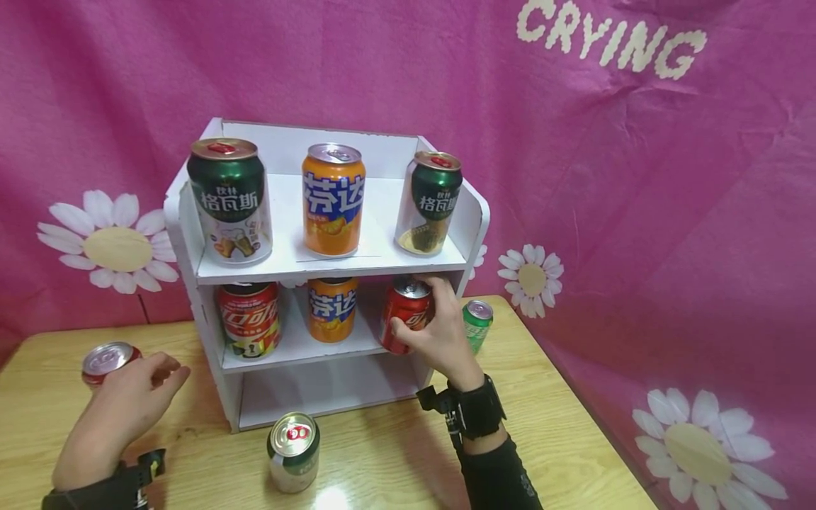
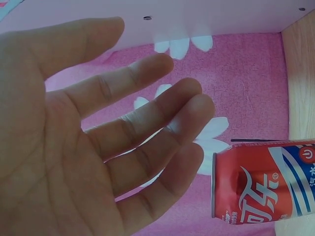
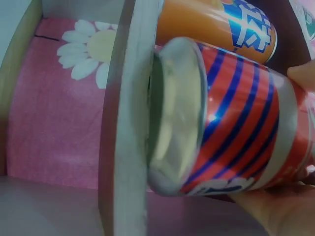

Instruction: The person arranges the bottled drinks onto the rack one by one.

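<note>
My right hand (image 1: 443, 329) grips a red cola can (image 1: 405, 303) at the right end of the white rack's middle shelf (image 1: 296, 348). The can leans a little, and in the right wrist view its silver base (image 3: 179, 118) is right at the shelf's front edge. An orange soda can (image 1: 333, 312) and a red-and-yellow cola can (image 1: 250, 322) stand further left on that shelf. Near the table's left side, my left hand (image 1: 130, 397) holds nothing, its fingers loosely bent. Just beyond it is another red cola can (image 2: 261, 184), partly hidden by the hand in the head view.
On the rack's top shelf stand two green-topped cans (image 1: 229, 212) with an orange soda can (image 1: 334, 219) between them. A green can (image 1: 477, 324) is on the table right of the rack. Another green-topped can (image 1: 295, 453) stands in front. A pink cloth (image 1: 605, 212) hangs behind.
</note>
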`<action>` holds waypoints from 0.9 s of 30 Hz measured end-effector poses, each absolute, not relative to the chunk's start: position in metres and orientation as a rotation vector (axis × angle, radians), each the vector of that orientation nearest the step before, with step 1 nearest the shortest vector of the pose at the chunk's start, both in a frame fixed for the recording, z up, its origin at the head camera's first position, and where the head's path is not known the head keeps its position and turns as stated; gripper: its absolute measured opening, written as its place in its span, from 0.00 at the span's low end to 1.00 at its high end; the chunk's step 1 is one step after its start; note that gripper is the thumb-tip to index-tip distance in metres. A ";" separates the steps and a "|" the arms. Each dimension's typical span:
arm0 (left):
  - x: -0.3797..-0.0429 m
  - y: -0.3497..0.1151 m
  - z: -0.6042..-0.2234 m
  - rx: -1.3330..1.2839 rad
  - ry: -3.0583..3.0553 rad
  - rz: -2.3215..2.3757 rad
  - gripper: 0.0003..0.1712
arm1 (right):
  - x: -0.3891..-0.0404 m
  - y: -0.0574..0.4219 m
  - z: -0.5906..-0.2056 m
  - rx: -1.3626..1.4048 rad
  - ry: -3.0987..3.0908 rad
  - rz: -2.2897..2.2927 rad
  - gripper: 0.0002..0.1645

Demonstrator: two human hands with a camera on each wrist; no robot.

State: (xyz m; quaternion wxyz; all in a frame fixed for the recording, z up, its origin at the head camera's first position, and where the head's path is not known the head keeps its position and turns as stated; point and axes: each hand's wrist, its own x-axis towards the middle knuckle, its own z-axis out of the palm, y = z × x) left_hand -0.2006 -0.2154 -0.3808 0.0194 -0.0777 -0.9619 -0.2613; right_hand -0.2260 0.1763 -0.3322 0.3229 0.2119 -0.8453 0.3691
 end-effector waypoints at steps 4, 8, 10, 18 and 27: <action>-0.200 -0.216 -0.380 -0.229 -2.987 -0.810 0.28 | -0.231 0.174 -0.333 0.550 -2.230 1.160 0.39; -0.200 -0.216 -0.380 -0.226 -2.983 -0.805 0.28 | -0.234 0.172 -0.334 0.514 -2.231 1.305 0.37; -0.200 -0.216 -0.380 -0.228 -2.982 -0.805 0.28 | -0.234 0.171 -0.334 0.499 -2.226 1.334 0.36; -0.199 -0.218 -0.381 -0.234 -2.978 -0.808 0.28 | -0.218 0.154 -0.327 0.381 -2.225 1.374 0.50; -0.199 -0.219 -0.383 -0.267 -2.925 -0.831 0.26 | -0.234 0.158 -0.348 0.235 -2.220 1.395 0.48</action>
